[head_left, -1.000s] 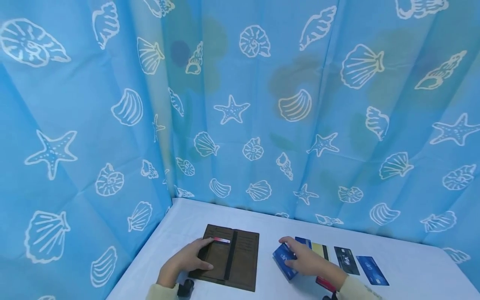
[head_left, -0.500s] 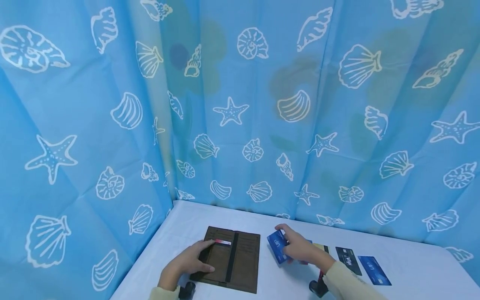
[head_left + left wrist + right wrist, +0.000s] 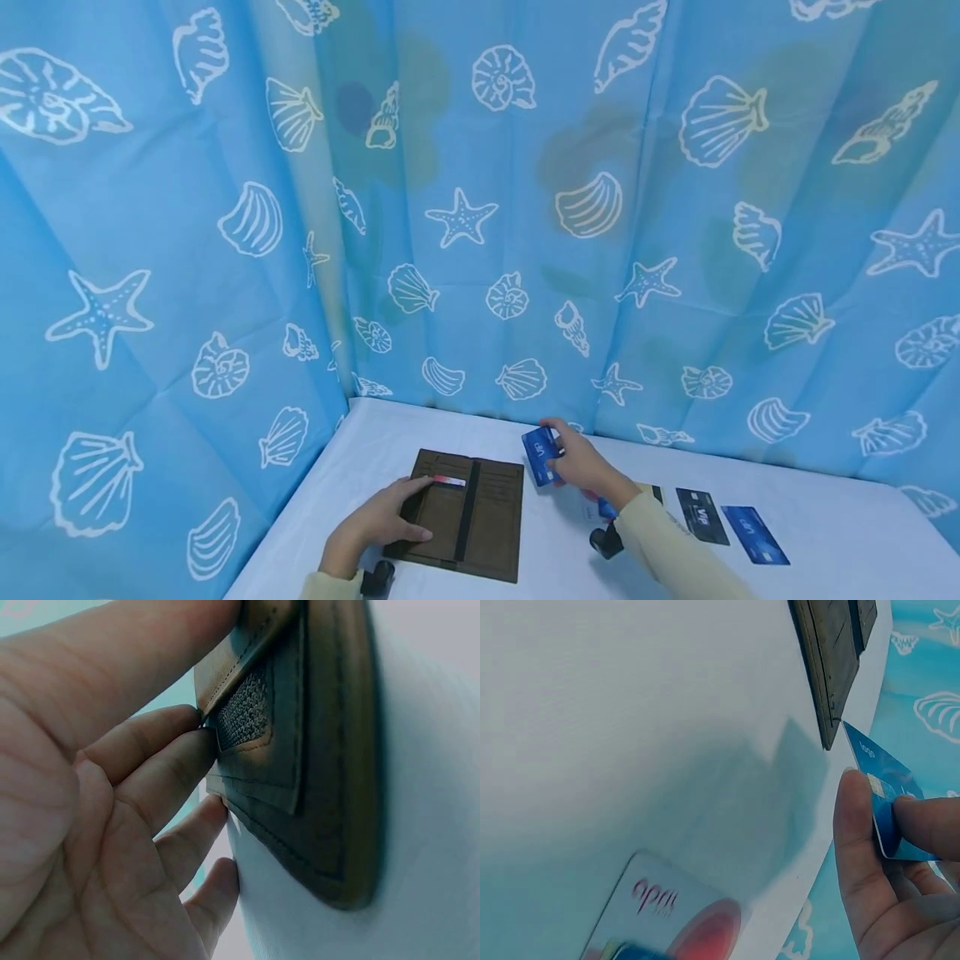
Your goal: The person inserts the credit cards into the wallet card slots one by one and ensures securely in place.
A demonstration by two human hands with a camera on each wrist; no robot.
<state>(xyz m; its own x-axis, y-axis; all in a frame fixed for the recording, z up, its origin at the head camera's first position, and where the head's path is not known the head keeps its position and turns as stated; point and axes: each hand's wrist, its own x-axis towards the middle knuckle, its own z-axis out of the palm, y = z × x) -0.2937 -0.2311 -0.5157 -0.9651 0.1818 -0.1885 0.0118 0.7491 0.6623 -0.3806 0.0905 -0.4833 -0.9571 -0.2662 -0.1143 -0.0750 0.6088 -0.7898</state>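
Note:
A brown wallet (image 3: 491, 521) lies spread flat on the white table, a dark strap down its middle. A red-and-white card (image 3: 450, 481) shows in its left half. My left hand (image 3: 378, 512) rests on the wallet's left side; in the left wrist view, extended fingertips (image 3: 199, 720) touch the wallet's edge (image 3: 322, 825). Beyond the wallet's upper right corner, my right hand (image 3: 581, 462) pinches a blue VIP card (image 3: 538, 454) between thumb and fingers. The right wrist view shows that blue card (image 3: 889, 769) tilted above the table, chip toward the fingers.
Right of the wallet lie a black VIP card (image 3: 702, 515), a blue card (image 3: 755, 536) and a gold card (image 3: 652, 492) partly behind the right sleeve. A white card with a red circle (image 3: 664, 900) lies under the right forearm. Blue shell-print curtains (image 3: 465, 350) border the table.
My right hand has carried the blue card up and leftward, away from the other cards and toward the wallet's upper right corner. My left hand keeps its place on the wallet.

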